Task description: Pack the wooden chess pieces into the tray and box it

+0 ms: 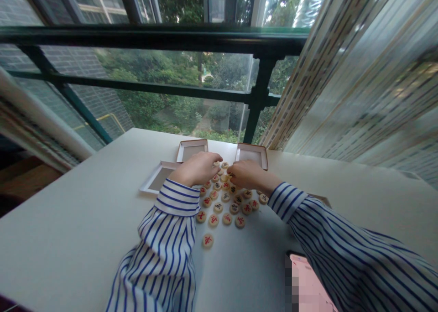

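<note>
Round wooden Chinese chess pieces [214,220] with red or black characters lie loosely spread in the middle of the white table [85,198]. My left hand [197,168] reaches over the far left part of the spread, its fingers bent and closed at a pale piece [216,164]. Opposite it, my right hand [249,174] has curled fingers closed at a piece with a black character [232,175]. The two hands are apart, with pieces between them. Both palms and part of the fingertips are hidden from above.
Two shallow box parts, a left one [192,141] and a right one [251,145], lie near the window-side edge. A white-rimmed tray [148,184] is left of my left hand. A phone with a pink screen [310,284] lies below my right forearm. Beyond stands a green railing [153,39].
</note>
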`<state>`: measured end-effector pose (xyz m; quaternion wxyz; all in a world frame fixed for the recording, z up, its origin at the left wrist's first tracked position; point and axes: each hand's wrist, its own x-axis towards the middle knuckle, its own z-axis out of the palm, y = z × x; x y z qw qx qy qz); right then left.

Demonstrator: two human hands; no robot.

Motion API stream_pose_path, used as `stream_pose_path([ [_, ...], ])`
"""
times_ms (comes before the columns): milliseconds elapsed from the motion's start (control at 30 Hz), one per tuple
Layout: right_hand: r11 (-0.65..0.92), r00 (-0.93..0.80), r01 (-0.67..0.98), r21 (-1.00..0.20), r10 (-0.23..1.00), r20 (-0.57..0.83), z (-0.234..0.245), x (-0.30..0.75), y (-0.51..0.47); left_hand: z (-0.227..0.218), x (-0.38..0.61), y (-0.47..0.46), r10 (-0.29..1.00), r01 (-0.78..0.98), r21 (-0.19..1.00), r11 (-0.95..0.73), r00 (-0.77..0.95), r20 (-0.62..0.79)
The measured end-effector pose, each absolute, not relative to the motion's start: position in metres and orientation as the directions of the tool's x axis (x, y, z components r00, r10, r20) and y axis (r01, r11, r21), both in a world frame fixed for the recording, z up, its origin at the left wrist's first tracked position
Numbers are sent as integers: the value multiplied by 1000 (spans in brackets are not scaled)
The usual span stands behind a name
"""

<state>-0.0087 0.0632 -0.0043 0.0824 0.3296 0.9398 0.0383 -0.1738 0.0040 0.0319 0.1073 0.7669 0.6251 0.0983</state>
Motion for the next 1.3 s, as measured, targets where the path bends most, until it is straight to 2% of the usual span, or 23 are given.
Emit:
stream_pose_path([
  [200, 783, -777, 609, 129, 621, -102, -1, -4, 64, 30, -175, 6, 982, 945, 267, -187, 187, 27],
  [367, 776, -781, 621, 112, 624, 6, 9, 7, 59, 31, -175, 6, 984, 946, 274, -174, 155, 89],
  [600, 780, -772, 626, -7, 620, 140, 21, 25, 49, 35, -167, 5, 973, 941, 285, -184, 134, 186],
  [1067, 741, -696, 649, -172, 669, 261, 49, 73, 28, 44, -140, -3, 938, 915, 301, -270, 179, 297],
  [1300, 697, -640, 673, -246, 716, 277, 44, 99, 18, 43, -118, -8, 928, 872, 369, -322, 214, 305],
])
